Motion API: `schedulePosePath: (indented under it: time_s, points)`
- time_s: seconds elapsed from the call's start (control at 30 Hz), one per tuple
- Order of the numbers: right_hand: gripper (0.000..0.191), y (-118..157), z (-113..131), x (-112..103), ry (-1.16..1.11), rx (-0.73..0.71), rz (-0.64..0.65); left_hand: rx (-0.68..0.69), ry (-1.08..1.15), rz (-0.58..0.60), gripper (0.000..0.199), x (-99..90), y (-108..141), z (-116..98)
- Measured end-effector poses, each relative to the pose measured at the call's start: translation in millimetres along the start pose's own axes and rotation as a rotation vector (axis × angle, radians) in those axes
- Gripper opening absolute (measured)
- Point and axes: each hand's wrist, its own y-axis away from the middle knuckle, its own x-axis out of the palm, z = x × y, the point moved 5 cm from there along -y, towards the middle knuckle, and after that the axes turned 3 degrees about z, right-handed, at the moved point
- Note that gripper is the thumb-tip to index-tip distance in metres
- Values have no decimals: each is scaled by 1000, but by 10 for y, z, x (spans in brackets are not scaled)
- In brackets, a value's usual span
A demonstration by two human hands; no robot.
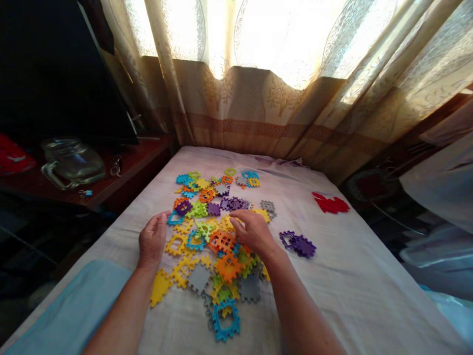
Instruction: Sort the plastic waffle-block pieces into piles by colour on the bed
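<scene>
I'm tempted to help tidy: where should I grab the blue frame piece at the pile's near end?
Pinch the blue frame piece by its near rim, coming from the near side; that edge juts beyond the pile, and its open middle should admit a fingertip.

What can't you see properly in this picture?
In the head view:
Whether the left hand holds anything: its own fingers hide that.
What's under the right hand: the hand covers it.
What's under the nearest orange piece: that piece covers it.
The far-left red thing: cut off by the edge.

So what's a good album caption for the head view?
Left hand at the edge, right hand over colourful notched pieces.
</scene>
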Motion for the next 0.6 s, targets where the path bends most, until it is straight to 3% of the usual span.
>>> schedulePosePath:
  time_s: [0.1, 0.2, 0.37, 0.6]
  points:
    - [32, -231, -343, -58, 144, 208, -77, 17, -18, 12, 47, 0, 2, -13]
    - [36, -382, -551, -3, 226, 280, -64, 32, -31, 18, 47, -4, 3, -16]
    - [52, -501, -569, 119, 252, 260, -70, 37, -40, 23, 48, -1, 3, -1]
    - [46, -508, -485, 129, 226, 236, -79, 4, -25, 24, 48, 7, 6, 6]
